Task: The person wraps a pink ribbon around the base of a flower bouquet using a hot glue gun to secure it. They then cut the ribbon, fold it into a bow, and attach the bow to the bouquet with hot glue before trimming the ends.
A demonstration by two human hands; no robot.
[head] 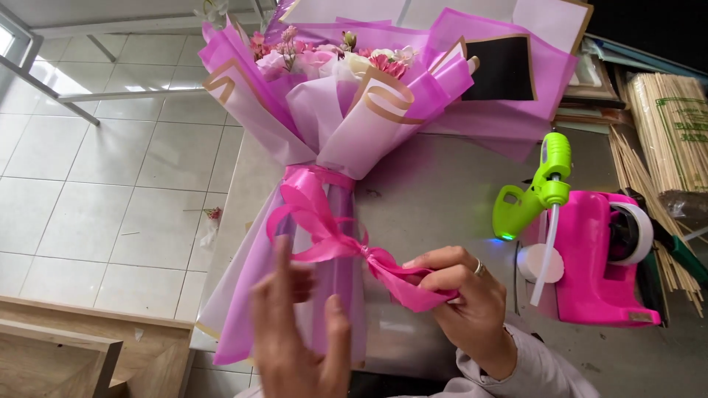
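Note:
A flower bouquet (346,110) wrapped in pink and lilac paper lies on a grey table (442,199), blooms pointing away from me. A bright pink ribbon bow (317,221) is tied around its neck. My right hand (461,295) pinches one tail of the ribbon (413,284), pulled out to the right of the stem. My left hand (299,335) hovers open in front of the lower wrap, fingers spread, touching nothing that I can see.
A pink tape dispenser (601,262) with a green glue gun (542,188) propped on it stands at the right. Bundles of bamboo skewers (664,133) lie at the far right. Tiled floor (110,169) is on the left, a wooden bench (66,354) at bottom left.

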